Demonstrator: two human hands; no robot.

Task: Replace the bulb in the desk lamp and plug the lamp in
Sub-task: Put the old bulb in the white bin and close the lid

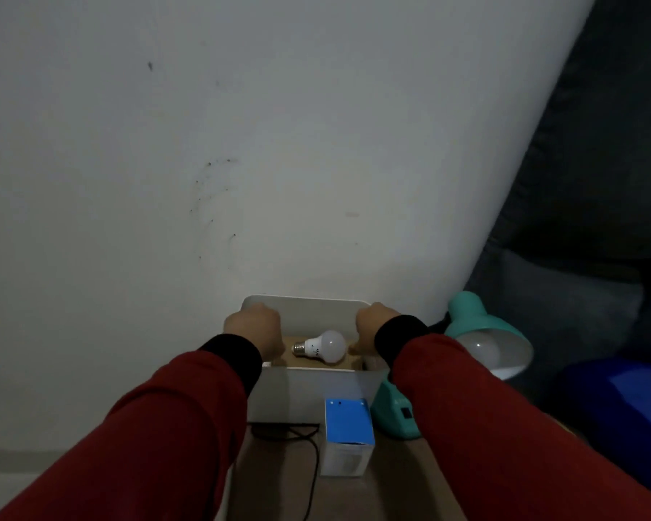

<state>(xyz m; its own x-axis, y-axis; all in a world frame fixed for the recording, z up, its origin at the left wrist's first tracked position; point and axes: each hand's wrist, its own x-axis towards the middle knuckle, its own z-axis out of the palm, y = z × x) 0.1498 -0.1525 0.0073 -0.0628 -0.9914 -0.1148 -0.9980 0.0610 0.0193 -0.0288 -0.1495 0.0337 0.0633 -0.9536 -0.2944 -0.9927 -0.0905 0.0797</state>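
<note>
A white bulb point(324, 347) with a metal screw base lies on its side inside an open white box point(309, 312). My left hand point(254, 327) grips the box's left side and my right hand point(376, 327) grips its right side, fingers curled over the rim. To the right stands a teal desk lamp point(470, 314); a bulb point(482, 349) sits in its tilted shade, and its base point(395, 411) with a black switch rests by my right forearm. A black cord point(312, 464) trails down the table toward me.
A small blue-topped bulb carton point(348, 434) stands on the brown table point(279, 483) in front of the white box. A marked white wall point(241, 144) rises directly behind. Dark cloth point(598, 163) and a blue object point(624, 400) fill the right side.
</note>
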